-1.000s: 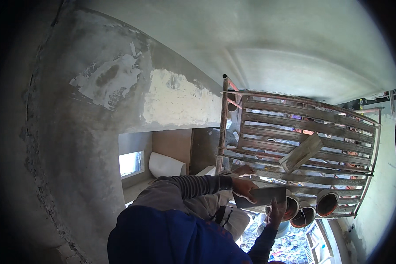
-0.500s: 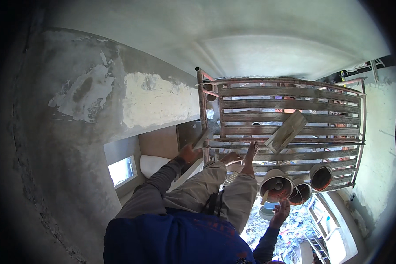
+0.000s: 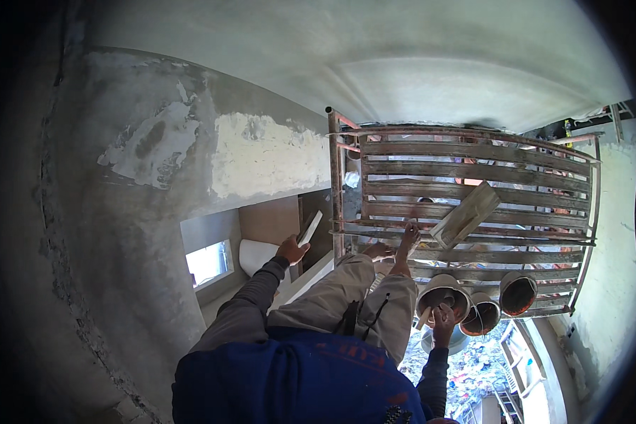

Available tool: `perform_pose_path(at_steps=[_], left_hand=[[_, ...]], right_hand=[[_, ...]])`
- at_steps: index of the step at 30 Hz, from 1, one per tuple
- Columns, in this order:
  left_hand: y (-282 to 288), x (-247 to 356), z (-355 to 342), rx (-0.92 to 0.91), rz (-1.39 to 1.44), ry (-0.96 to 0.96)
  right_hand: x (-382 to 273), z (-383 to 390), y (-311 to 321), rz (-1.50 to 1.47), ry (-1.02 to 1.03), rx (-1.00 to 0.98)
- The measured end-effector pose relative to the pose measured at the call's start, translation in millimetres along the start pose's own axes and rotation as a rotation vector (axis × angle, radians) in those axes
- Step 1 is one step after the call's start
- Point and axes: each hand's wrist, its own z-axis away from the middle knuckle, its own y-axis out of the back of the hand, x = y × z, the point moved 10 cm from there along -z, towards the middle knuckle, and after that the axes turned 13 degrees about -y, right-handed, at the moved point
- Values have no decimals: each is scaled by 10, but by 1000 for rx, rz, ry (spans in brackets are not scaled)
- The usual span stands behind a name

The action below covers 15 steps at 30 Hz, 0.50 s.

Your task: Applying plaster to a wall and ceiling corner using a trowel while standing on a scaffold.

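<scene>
My left hand (image 3: pixel 292 251) grips a flat, light-edged plate (image 3: pixel 310 230), held out to the left of my legs and tilted. My right hand (image 3: pixel 443 321) is at the near side of a stained bucket (image 3: pixel 447 286), fingers curled beside a wooden handle (image 3: pixel 424 318) in it; what they hold I cannot make out. Two more stained buckets (image 3: pixel 519 294) (image 3: pixel 473 325) sit to its right, and a pale blue container (image 3: pixel 450 343) shows below.
My bare feet (image 3: pixel 410 240) rest on slatted scaffolding (image 3: pixel 477 169) with rusty rails and a loose plank (image 3: pixel 465 214). A patched wall (image 3: pixel 148 141) and a niche with a small window (image 3: pixel 206 263) are at left, a pale wall (image 3: pixel 615 226) at right. Cluttered ground (image 3: pixel 484 381) shows far below.
The plate was in front of me between both hands; my left hand has swung it left and turned it edge-on. My right hand has left it and moved to the bucket.
</scene>
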Motion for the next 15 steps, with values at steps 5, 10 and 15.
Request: perform_pose_path(at_steps=[5, 10, 15], left_hand=[[-79, 81, 10, 3, 14, 23], [-173, 20, 12, 10, 55, 48], [-162, -57, 6, -16, 78, 113]], right_hand=[[420, -229, 791, 175, 20, 146], [636, -351, 1257, 236, -74, 210], [271, -504, 1134, 303, -16, 129]])
